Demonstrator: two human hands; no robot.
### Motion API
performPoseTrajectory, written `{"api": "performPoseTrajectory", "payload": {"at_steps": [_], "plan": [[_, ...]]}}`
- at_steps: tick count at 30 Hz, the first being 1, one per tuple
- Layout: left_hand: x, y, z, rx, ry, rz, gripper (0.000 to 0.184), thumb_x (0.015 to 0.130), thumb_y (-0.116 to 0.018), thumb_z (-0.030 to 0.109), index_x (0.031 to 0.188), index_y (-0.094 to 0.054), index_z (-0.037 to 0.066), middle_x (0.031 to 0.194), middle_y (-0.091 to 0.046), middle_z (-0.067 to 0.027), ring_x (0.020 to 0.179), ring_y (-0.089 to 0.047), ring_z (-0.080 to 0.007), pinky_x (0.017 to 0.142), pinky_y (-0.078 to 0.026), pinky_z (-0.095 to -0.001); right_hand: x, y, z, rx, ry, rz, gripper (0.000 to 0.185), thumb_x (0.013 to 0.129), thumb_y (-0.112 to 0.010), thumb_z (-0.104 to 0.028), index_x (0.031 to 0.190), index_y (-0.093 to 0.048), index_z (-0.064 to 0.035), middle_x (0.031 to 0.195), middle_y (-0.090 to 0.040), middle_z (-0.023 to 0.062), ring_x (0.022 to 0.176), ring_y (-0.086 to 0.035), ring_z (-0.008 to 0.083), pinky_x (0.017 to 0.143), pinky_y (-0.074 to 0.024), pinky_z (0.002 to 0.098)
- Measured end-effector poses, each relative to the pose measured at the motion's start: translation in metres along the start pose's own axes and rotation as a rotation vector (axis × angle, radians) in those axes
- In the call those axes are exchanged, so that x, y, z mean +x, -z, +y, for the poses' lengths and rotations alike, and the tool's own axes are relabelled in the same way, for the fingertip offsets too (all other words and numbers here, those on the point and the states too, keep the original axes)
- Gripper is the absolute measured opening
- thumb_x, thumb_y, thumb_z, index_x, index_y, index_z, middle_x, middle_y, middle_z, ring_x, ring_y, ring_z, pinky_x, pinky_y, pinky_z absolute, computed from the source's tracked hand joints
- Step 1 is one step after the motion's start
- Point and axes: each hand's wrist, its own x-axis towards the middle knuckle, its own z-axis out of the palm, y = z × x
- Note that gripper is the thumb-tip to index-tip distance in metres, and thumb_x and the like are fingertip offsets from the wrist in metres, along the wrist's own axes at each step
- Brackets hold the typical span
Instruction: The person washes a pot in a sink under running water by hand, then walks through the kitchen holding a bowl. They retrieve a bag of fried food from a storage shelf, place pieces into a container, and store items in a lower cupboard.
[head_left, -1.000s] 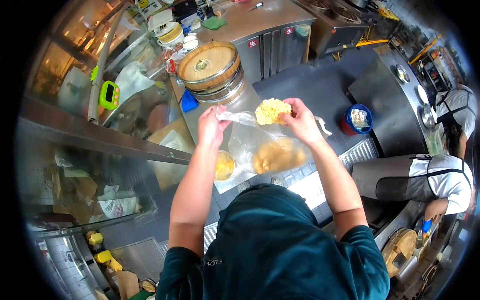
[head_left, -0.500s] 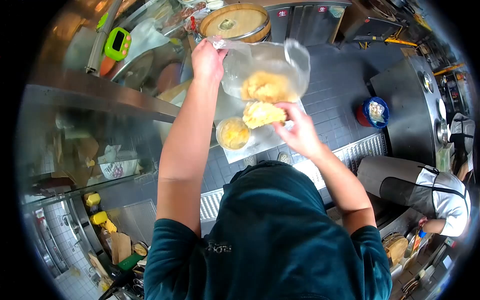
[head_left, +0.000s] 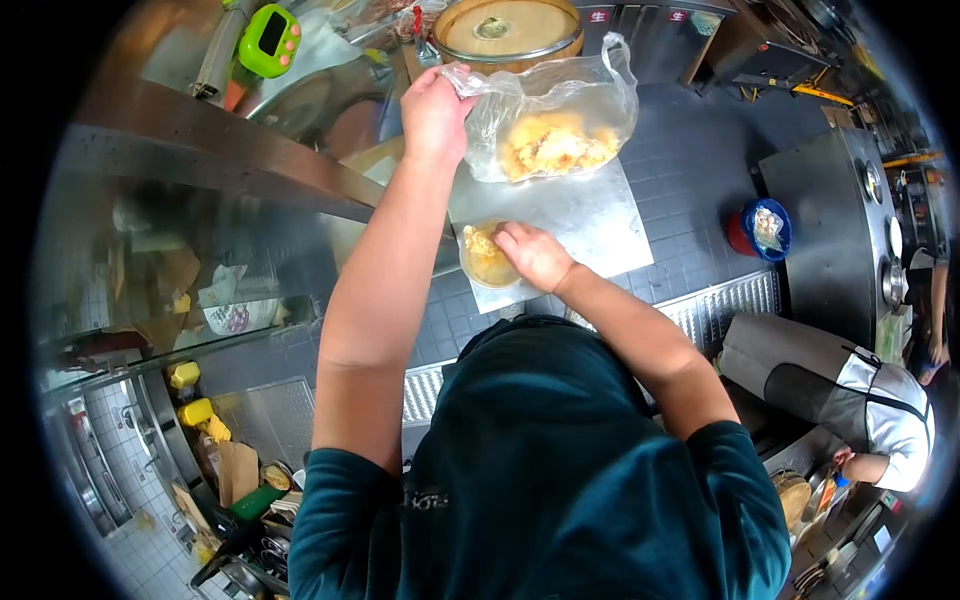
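My left hand [head_left: 437,118] grips the gathered edge of a clear plastic bag [head_left: 560,92], held up over the metal worktop [head_left: 600,225]. Inside the bag lies a clump of yellow, crumbly-looking food [head_left: 560,150]. Nearer to me, a round clear tub [head_left: 492,277] stands on the worktop. My right hand [head_left: 540,258] is closed at the tub's right side, its fingertips over the rim and on a yellow food piece [head_left: 480,243]. The fingers hide part of that piece and the tub's right edge.
Behind the bag stands a round wooden tub with a lid [head_left: 508,35]. A green timer [head_left: 269,40] hangs at upper left near a metal beam. On the right are a blue-lined bin [head_left: 766,230] and a co-worker in an apron [head_left: 800,375] at a counter.
My right hand has brought the yellow food piece from below the bag down to the clear tub. My left hand still holds the bag, whose food now shows more clearly.
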Motion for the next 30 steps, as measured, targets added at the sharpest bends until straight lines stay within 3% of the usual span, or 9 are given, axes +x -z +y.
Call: {"api": "performPoseTrajectory", "payload": {"at_steps": [6, 9, 12, 19, 25, 28, 30], "plan": [[-0.002, 0.006, -0.005, -0.001, 0.035, -0.016, 0.016, 0.099, -0.048, 0.001, 0.100, -0.062, -0.005, 0.100, -0.065, -0.0161, 0.093, -0.067, -0.0280, 0.090, -0.059, -0.0439, -0.001, -0.016, 0.002, -0.043, -0.043, -0.014, 0.026, 0.085, -0.055, -0.009, 0.111, -0.057, -0.0057, 0.105, -0.061, 0.0144, 0.097, -0.065, 0.0315, 0.083, -0.0555, 0.0411], [-0.003, 0.010, -0.007, -0.021, 0.049, -0.032, 0.013, 0.099, -0.053, 0.004, 0.101, -0.065, -0.002, 0.097, -0.066, -0.0107, 0.088, -0.064, -0.0200, 0.082, -0.056, -0.0358, 0.000, -0.016, -0.002, -0.050, -0.094, -0.050, 0.030, 0.086, -0.055, -0.012, 0.115, -0.058, -0.0063, 0.107, -0.062, 0.0151, 0.099, -0.065, 0.0304, 0.085, -0.0544, 0.0418], [-0.005, 0.009, -0.005, 0.007, 0.047, -0.035, 0.016, 0.099, -0.048, 0.000, 0.099, -0.063, -0.004, 0.098, -0.065, -0.0154, 0.093, -0.067, -0.0280, 0.091, -0.058, -0.0442, 0.003, -0.017, -0.005, -0.136, -0.022, -0.006, 0.035, 0.086, -0.057, -0.013, 0.120, -0.058, -0.0068, 0.110, -0.063, 0.0159, 0.101, -0.065, 0.0299, 0.087, -0.0533, 0.0425], [-0.012, 0.006, -0.004, -0.003, 0.058, -0.039, 0.016, 0.098, -0.048, 0.000, 0.100, -0.063, -0.004, 0.098, -0.065, -0.0148, 0.091, -0.066, -0.0261, 0.090, -0.057, -0.0440, 0.001, -0.047, 0.009, 0.152, 0.019, 0.082, 0.040, 0.088, -0.066, -0.017, 0.126, -0.060, -0.0058, 0.115, -0.063, 0.0180, 0.102, -0.063, 0.0336, 0.088, -0.0520, 0.0428], [-0.018, 0.005, -0.002, -0.011, 0.053, -0.044, 0.016, 0.098, -0.047, -0.001, 0.100, -0.063, -0.004, 0.096, -0.065, -0.0141, 0.090, -0.065, -0.0255, 0.089, -0.058, -0.0438, 0.001, -0.072, 0.015, 0.111, -0.177, 0.122, 0.032, 0.091, -0.064, -0.013, 0.121, -0.060, -0.0020, 0.109, -0.063, 0.0180, 0.096, -0.063, 0.0330, 0.084, -0.0512, 0.0440], [-0.018, 0.006, -0.002, -0.007, 0.048, -0.044, 0.017, 0.098, -0.046, -0.001, 0.100, -0.063, -0.004, 0.096, -0.065, -0.0144, 0.089, -0.066, -0.0257, 0.089, -0.058, -0.0442, -0.005, -0.103, 0.024, 0.147, -0.035, 0.297, 0.029, 0.091, -0.062, -0.010, 0.119, -0.061, -0.0020, 0.107, -0.063, 0.0167, 0.095, -0.063, 0.0314, 0.084, -0.0513, 0.0436], [-0.017, 0.006, -0.003, 0.002, 0.047, -0.037, 0.018, 0.097, -0.045, -0.001, 0.100, -0.063, -0.005, 0.096, -0.065, -0.0147, 0.089, -0.066, -0.0258, 0.088, -0.059, -0.0443, -0.006, -0.120, 0.030, 0.121, -0.007, 0.244, 0.028, 0.091, -0.062, -0.009, 0.118, -0.061, -0.0014, 0.106, -0.063, 0.0158, 0.095, -0.063, 0.0300, 0.084, -0.0516, 0.0428]]}}
